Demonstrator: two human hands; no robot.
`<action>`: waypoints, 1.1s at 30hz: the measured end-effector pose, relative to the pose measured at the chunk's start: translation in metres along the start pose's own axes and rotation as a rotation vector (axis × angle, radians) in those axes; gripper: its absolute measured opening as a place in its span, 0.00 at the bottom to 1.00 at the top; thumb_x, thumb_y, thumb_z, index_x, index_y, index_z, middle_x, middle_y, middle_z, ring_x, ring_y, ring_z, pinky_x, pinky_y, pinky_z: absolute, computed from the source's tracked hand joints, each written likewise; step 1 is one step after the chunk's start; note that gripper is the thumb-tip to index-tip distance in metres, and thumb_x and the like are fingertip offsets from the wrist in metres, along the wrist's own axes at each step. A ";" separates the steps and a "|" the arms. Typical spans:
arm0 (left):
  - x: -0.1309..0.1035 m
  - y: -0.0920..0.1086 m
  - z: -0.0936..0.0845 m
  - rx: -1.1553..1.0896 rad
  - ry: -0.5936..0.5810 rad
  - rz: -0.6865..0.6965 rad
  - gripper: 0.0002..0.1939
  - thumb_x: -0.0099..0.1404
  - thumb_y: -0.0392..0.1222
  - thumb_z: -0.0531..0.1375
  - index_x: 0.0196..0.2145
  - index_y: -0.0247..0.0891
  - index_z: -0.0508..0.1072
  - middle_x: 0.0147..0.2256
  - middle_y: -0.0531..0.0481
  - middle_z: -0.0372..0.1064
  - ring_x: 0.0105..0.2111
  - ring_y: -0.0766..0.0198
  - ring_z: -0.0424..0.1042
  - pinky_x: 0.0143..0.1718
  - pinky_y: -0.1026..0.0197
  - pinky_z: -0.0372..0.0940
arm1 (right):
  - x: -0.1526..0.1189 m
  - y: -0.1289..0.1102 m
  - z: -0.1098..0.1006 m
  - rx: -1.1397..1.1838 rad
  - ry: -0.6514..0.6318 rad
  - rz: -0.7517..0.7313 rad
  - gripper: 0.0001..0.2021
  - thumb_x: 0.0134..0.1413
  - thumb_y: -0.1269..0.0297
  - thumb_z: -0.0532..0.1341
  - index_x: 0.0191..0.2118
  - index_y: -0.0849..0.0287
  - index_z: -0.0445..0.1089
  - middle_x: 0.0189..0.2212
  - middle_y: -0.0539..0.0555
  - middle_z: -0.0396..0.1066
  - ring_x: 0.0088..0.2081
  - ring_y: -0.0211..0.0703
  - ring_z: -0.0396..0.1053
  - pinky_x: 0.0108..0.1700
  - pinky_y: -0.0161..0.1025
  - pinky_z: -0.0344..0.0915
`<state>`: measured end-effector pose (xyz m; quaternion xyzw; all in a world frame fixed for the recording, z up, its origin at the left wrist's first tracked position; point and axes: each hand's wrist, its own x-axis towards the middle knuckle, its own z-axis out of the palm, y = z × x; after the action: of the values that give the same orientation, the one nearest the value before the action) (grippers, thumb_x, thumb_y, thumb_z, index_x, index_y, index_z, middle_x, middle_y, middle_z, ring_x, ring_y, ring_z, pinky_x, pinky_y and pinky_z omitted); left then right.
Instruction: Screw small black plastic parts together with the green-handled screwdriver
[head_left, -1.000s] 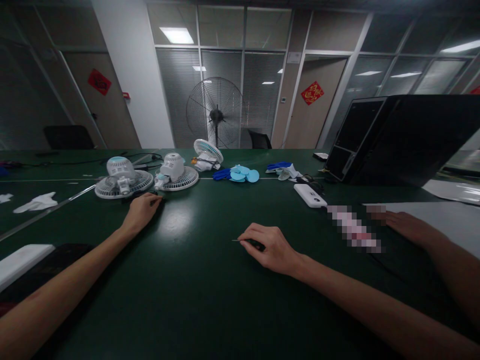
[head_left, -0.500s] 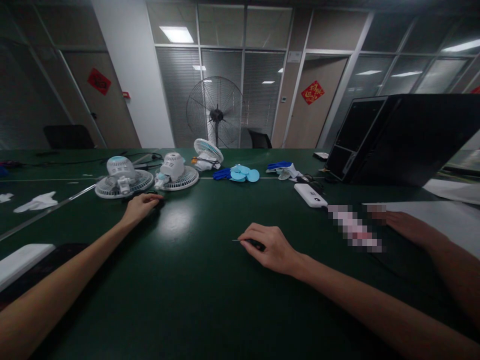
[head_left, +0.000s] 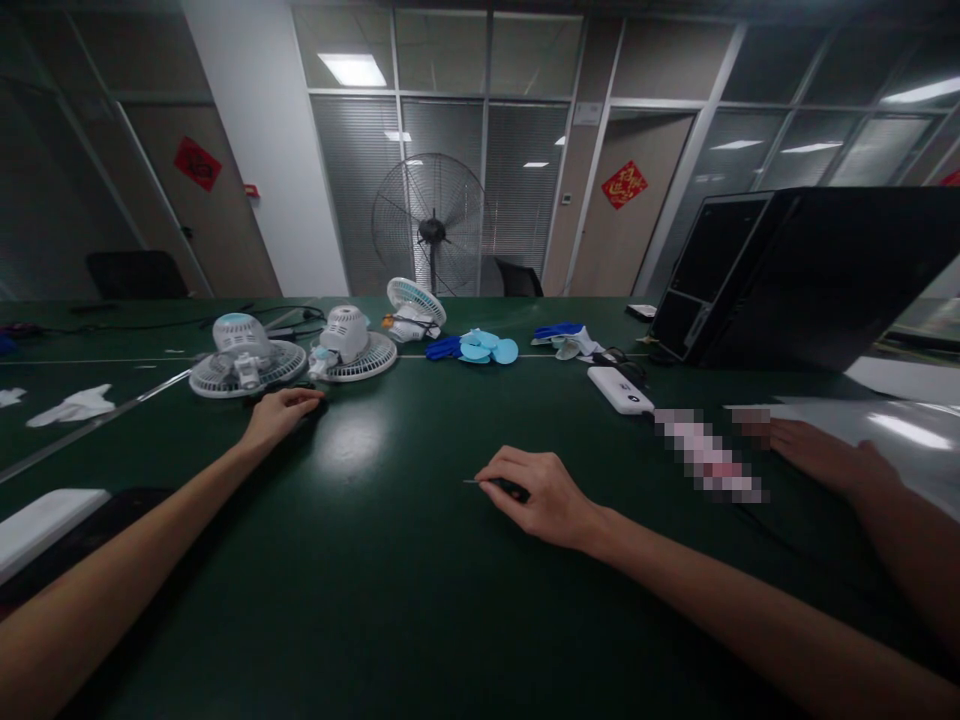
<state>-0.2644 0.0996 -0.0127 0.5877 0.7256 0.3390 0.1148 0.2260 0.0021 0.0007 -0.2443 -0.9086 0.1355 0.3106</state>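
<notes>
My right hand rests on the green table, closed around the black handle of a small screwdriver. Its thin metal shaft points left. Farther off on the left, my left hand is closed at a dark object that its fingers mostly cover. Just beyond that hand, a white fan head lies grille down, and a second fan head lies the same way to its right. A third small fan sits behind them, its grille tilted up.
Light blue fan blades lie by a blue glove. Another glove, a white power bank and a black computer case stand right. Another person's hand is beside a glossy sheet. A white box is left.
The sheet at the right has shifted and now shows a bright reflection, and the other person's arm has moved slightly. My own two hands look the same.
</notes>
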 end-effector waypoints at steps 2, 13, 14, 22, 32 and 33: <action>-0.001 0.001 -0.001 -0.015 0.001 -0.023 0.28 0.58 0.57 0.63 0.51 0.37 0.82 0.44 0.42 0.82 0.44 0.48 0.79 0.46 0.55 0.71 | 0.001 -0.001 0.000 -0.006 0.001 0.004 0.09 0.70 0.68 0.62 0.51 0.60 0.77 0.43 0.55 0.77 0.38 0.40 0.74 0.39 0.37 0.72; -0.104 0.132 0.063 -0.241 -0.501 0.409 0.23 0.69 0.54 0.63 0.57 0.42 0.75 0.45 0.46 0.78 0.41 0.55 0.76 0.43 0.55 0.69 | 0.000 0.002 0.001 -0.039 -0.008 0.012 0.10 0.71 0.66 0.62 0.53 0.58 0.76 0.45 0.55 0.77 0.40 0.41 0.75 0.42 0.38 0.72; -0.121 0.145 0.066 -0.233 -0.549 0.448 0.22 0.70 0.52 0.62 0.57 0.42 0.75 0.45 0.47 0.78 0.41 0.57 0.75 0.42 0.56 0.69 | 0.000 0.003 0.001 -0.049 -0.007 0.006 0.10 0.72 0.65 0.62 0.54 0.57 0.77 0.46 0.55 0.77 0.41 0.42 0.76 0.42 0.38 0.72; -0.177 0.175 0.064 -0.269 -0.671 0.557 0.21 0.72 0.43 0.62 0.61 0.44 0.70 0.45 0.50 0.75 0.40 0.61 0.73 0.41 0.59 0.69 | -0.001 0.000 -0.002 -0.043 -0.013 -0.007 0.09 0.69 0.65 0.63 0.50 0.57 0.80 0.43 0.55 0.77 0.36 0.40 0.75 0.37 0.36 0.70; -0.174 0.174 0.067 -0.277 -0.656 0.519 0.22 0.71 0.42 0.62 0.61 0.45 0.69 0.46 0.50 0.76 0.40 0.61 0.74 0.42 0.58 0.69 | -0.002 -0.002 -0.004 -0.035 -0.016 0.024 0.08 0.66 0.68 0.63 0.45 0.57 0.81 0.39 0.54 0.77 0.33 0.39 0.73 0.35 0.35 0.68; -0.174 0.173 0.067 -0.280 -0.653 0.524 0.22 0.71 0.42 0.62 0.62 0.45 0.69 0.46 0.50 0.76 0.40 0.61 0.74 0.42 0.58 0.69 | -0.002 -0.002 -0.003 -0.040 -0.016 0.027 0.08 0.66 0.68 0.64 0.44 0.57 0.81 0.39 0.54 0.77 0.33 0.39 0.73 0.35 0.35 0.68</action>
<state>-0.0433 -0.0241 0.0050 0.8068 0.4250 0.2483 0.3267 0.2286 -0.0005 0.0033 -0.2613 -0.9102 0.1237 0.2965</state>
